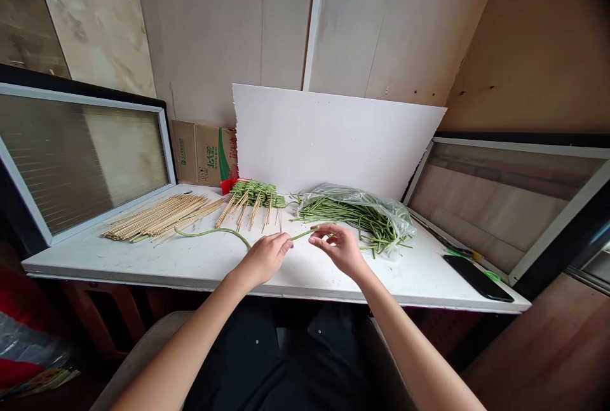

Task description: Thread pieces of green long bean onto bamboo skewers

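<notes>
Work seems well begun but far from finished, judging by the stack of skewered beans (260,195), whose green pieces sit packed on sticks with their bare ends pointing forward; left of that stack lies a broad spread of bare sticks (157,217), apparently unused; right of it, a clear plastic bag (404,217) half covers a heap of loose beans (343,211), so much looks undone; in front of the stack, one long bean (214,231) is in hand, its tail curving over the white table (190,263) beyond the stack's left edge; the left hand (267,255) is closed around it, while its other end meets the fingertips of the right hand (340,249), though whether these are clamped on it cannot be told; the hands stand apart, the bean bridging them, and no stick shows in either, so this one appears not yet skewered.
</notes>
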The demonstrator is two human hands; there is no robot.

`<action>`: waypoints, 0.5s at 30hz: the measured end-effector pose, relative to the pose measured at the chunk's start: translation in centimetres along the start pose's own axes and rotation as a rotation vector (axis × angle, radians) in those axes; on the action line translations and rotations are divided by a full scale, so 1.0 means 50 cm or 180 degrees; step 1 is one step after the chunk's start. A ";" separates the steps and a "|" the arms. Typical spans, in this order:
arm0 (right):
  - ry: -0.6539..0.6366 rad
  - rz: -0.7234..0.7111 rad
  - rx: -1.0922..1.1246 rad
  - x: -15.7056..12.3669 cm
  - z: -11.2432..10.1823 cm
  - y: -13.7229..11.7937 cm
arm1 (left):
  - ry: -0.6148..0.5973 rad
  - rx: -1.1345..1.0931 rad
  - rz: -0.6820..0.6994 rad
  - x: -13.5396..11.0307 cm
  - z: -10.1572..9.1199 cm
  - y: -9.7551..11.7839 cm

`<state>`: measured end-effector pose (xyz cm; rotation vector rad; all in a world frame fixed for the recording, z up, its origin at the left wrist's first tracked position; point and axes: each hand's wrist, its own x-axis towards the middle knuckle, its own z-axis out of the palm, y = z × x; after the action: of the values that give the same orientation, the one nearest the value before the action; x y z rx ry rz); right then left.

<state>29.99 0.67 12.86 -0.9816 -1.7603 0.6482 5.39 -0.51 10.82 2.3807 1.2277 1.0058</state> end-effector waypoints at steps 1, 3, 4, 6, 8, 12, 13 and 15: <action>0.0022 -0.0003 0.0039 0.000 0.003 0.002 | -0.0023 -0.0013 0.0000 0.000 0.004 0.004; 0.0071 0.0006 0.0195 -0.001 0.009 0.003 | -0.0062 -0.0066 -0.0005 -0.001 0.009 0.009; 0.0085 0.0015 0.0298 -0.002 0.011 0.003 | -0.0079 -0.0097 -0.0006 -0.001 0.011 0.011; 0.0104 0.0036 0.0486 -0.004 0.014 -0.001 | -0.0101 -0.0128 -0.0007 -0.001 0.014 0.013; 0.0126 0.0076 0.0590 -0.006 0.012 -0.005 | -0.0128 -0.0128 -0.0006 -0.001 0.016 0.013; 0.0080 0.0202 0.0733 -0.007 0.004 -0.008 | -0.0180 -0.0174 -0.0022 -0.003 0.015 0.012; 0.0059 0.0230 0.0763 -0.008 0.002 -0.008 | -0.0199 -0.0202 -0.0032 -0.004 0.015 0.012; 0.0044 0.0265 0.0799 -0.008 0.002 -0.007 | -0.0223 -0.0253 -0.0067 -0.006 0.014 0.015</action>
<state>29.88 0.12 12.90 -0.8861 -1.5870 0.8897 6.21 -1.13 10.56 2.3173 1.1637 0.9388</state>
